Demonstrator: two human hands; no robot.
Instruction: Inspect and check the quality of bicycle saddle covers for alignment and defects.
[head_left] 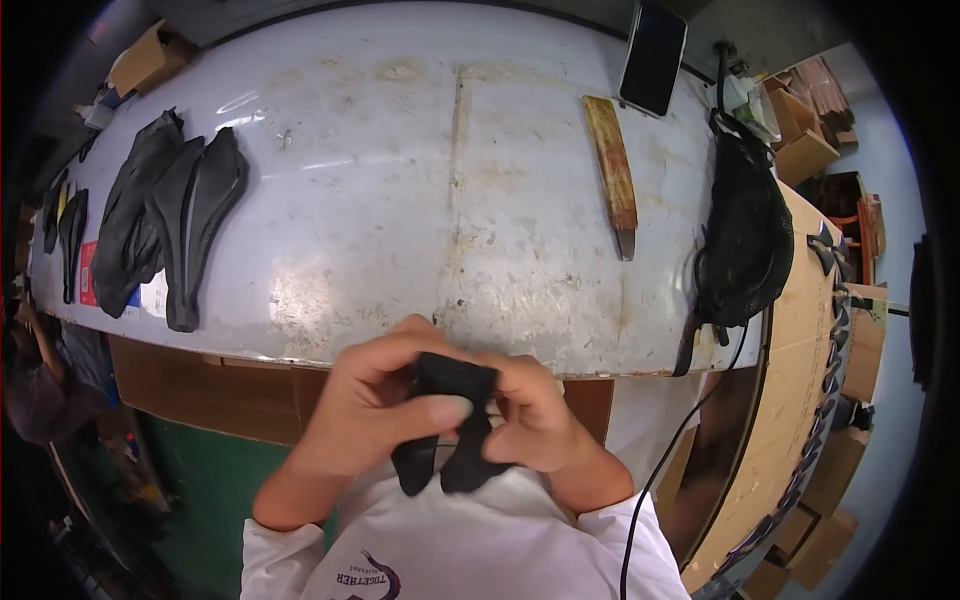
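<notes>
- Left hand [365,405] and right hand [530,415] each hold a pinching grip on 1 black rubber piece [450,425].
- Behind them, the white counter [420,200] carries more black pieces [165,220] and a wooden-handled knife [612,175].

Open worn white tabletop [400,200] from 11 to 1 o'clock of the hands | 10 o'clock: black cut pieces [170,215] block the left end | 1 o'clock: wooden-handled tool [612,170], phone [653,55] behind | 2 o'clock: black mesh bag [745,240], cable [670,450] hanging at the table's right edge
</notes>
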